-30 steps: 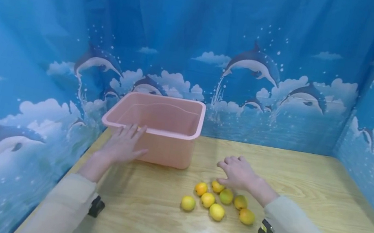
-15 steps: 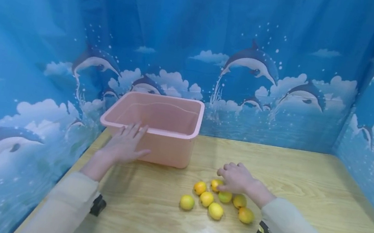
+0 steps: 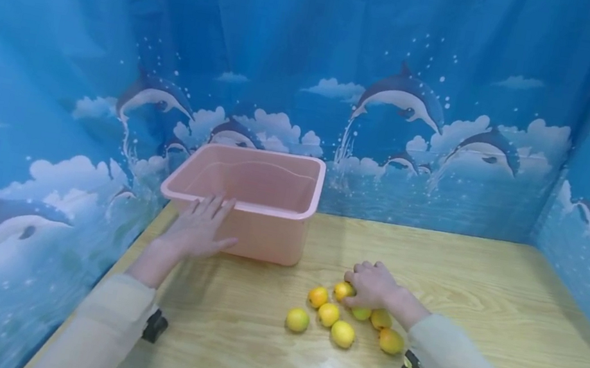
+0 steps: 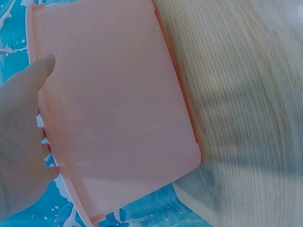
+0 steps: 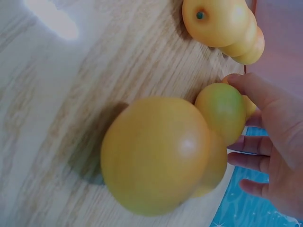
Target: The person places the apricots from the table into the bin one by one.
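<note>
Left hand, fingers spread, at near rim of pink bin; yellowish fruits, clustered on tabletop; right hand over rearmost ones, grip cannot be told; neighbours, being round, might roll if nudged

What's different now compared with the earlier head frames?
The right hand has come down to the farthest orange fruit and hides more of the green fruit; whether it grips anything is unclear. The left hand stays at the front rim of the pink bin. The bin and the other fruits look unmoved.
</note>
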A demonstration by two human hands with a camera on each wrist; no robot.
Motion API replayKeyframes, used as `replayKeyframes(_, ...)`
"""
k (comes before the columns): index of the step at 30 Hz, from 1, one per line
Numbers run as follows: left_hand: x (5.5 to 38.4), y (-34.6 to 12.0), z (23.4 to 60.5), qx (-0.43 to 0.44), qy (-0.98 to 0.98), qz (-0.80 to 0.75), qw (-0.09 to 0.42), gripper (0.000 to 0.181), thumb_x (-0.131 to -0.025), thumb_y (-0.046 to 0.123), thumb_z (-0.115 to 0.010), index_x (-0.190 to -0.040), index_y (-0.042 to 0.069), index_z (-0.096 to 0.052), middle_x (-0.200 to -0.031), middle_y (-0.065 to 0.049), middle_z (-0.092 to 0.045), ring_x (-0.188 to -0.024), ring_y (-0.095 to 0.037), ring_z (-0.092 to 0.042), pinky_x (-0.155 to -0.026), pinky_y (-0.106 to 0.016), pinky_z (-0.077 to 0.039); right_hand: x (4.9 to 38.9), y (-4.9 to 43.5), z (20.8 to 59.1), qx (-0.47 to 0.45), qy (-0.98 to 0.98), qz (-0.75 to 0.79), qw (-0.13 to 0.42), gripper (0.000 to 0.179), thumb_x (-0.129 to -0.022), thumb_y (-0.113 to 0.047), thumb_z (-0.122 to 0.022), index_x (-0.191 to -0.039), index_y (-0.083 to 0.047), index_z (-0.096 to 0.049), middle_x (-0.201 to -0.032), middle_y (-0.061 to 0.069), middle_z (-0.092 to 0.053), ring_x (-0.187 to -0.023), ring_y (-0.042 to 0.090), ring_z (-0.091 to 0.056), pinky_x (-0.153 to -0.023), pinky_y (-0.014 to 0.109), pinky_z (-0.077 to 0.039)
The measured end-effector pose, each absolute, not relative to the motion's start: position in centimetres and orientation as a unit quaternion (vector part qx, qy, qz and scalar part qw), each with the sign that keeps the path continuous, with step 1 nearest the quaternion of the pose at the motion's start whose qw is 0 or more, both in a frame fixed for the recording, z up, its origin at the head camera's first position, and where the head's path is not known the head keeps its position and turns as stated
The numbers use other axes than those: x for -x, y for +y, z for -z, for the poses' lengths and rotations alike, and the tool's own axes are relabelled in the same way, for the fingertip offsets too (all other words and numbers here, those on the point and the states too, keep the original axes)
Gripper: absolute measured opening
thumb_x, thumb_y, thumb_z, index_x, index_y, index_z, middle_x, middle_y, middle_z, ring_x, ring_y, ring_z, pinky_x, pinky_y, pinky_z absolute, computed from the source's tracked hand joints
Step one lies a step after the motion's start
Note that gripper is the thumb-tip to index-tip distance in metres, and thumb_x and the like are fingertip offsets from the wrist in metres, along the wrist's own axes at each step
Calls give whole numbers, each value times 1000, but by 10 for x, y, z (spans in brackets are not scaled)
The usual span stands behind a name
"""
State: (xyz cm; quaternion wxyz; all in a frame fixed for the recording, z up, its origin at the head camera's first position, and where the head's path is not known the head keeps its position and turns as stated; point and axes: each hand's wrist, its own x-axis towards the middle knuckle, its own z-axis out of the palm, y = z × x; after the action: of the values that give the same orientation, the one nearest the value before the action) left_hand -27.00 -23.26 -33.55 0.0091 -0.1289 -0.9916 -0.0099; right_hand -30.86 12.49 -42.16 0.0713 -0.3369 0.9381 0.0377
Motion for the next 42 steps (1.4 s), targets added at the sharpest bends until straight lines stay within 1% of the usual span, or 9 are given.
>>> replayKeyframes(5, 269, -233, 335, 133, -991, 7, 9, 84, -92, 54, -43, -149, 8, -3, -154, -17, 0, -140, -34, 2, -112, -51, -1, 309, 124, 423, 338, 938, -30, 71, 37, -81, -43, -65, -100, -11, -63, -89, 4, -55, -87, 25, -49, -83, 52, -39)
replayKeyframes(8, 269, -233, 335, 133, -991, 7, 12, 84, -92, 53, -44, -149, 8, -4, -154, -17, 0, -140, -34, 1, -112, -51, -1, 311, 124, 423, 339, 938, -31, 62, 38, -81, -43, -65, -101, -11, -63, -88, 3, -54, -85, 23, -49, -81, 49, -40)
replayKeyframes(11, 269, -233, 335, 133, -991, 6, 14, 84, -92, 54, -44, -149, 8, -4, -154, -17, -1, -140, -34, 1, -112, -51, -2, 313, 125, 419, 339, 939, -31, 48, 41, -82, -45, -65, -105, -11, -64, -92, 4, -56, -88, 24, -50, -82, 49, -41)
replayKeyframes(15, 268, -233, 334, 135, -991, 5, 14, 84, -92, 55, -43, -149, 8, -4, -154, -17, -1, -140, -33, 0, -112, -50, -2, 315, 127, 407, 338, 940, -25, 27, 43, -82, -45, -64, -108, -11, -63, -95, 5, -58, -91, 25, -52, -81, 50, -41)
replayKeyframes(24, 267, -233, 334, 131, -991, 7, 4, 85, -91, 59, -39, -149, 9, -3, -154, -15, 2, -140, -32, 2, -112, -49, -1, 322, 129, 367, 346, 938, 2, -21, 40, -81, -43, -66, -104, -11, -65, -84, -1, -55, -84, 23, -54, -80, 52, -43)
replayKeyframes(27, 267, -233, 335, 130, -991, 6, 4, 85, -91, 58, -40, -149, 8, -4, -154, -15, 1, -140, -32, 2, -112, -50, -2, 327, 128, 354, 338, 941, 3, -33, 41, -81, -44, -66, -105, -11, -66, -87, 0, -57, -87, 25, -55, -82, 54, -41)
replayKeyframes(32, 267, -233, 336, 130, -991, 3, 11, 85, -91, 58, -41, -149, 8, -5, -154, -17, -1, -140, -33, 1, -112, -50, -2, 333, 123, 337, 324, 945, -4, -52, 46, -81, -47, -65, -110, -11, -65, -92, 3, -60, -91, 27, -55, -77, 48, -42)
replayKeyframes(37, 267, -233, 336, 137, -990, -1, 20, 85, -91, 56, -43, -149, 6, -7, -153, -18, -2, -140, -34, -2, -112, -51, -3, 337, 119, 328, 315, 947, 4, -63, 48, -81, -47, -65, -112, -11, -64, -98, 6, -61, -94, 27, -55, -81, 51, -42)
replayKeyframes(42, 269, -234, 337, 140, -990, -7, 21, 85, -91, 56, -42, -149, 6, -6, -153, -19, -2, -140, -34, -2, -112, -51, -4, 338, 114, 320, 318, 946, 6, -68, 46, -81, -46, -65, -111, -11, -64, -96, 5, -61, -91, 26, -54, -82, 50, -42)
